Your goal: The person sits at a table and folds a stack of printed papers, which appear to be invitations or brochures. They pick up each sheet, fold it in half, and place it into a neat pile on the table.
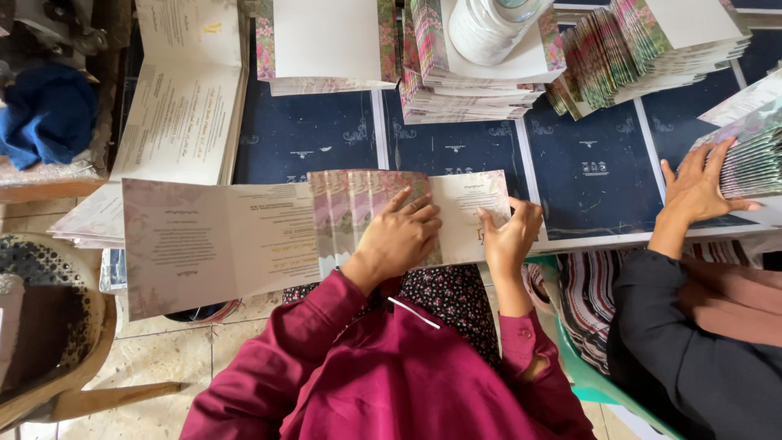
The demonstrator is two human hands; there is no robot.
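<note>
The left hand [397, 236], in a magenta sleeve, lay flat with fingers together on a fanned stack of floral-edged folded paper cards [358, 204] at the dark blue table's [309, 138] edge. The right hand [509, 236] pinched the cards' right edge.

Your left hand [397, 236] lies flat on fanned floral cards [358, 204] | your right hand [511, 236] pinches the unfolded card [228, 240] edge | co-worker's hand [696, 191] on another stack [753, 159] | dark desk [586, 175]
</note>
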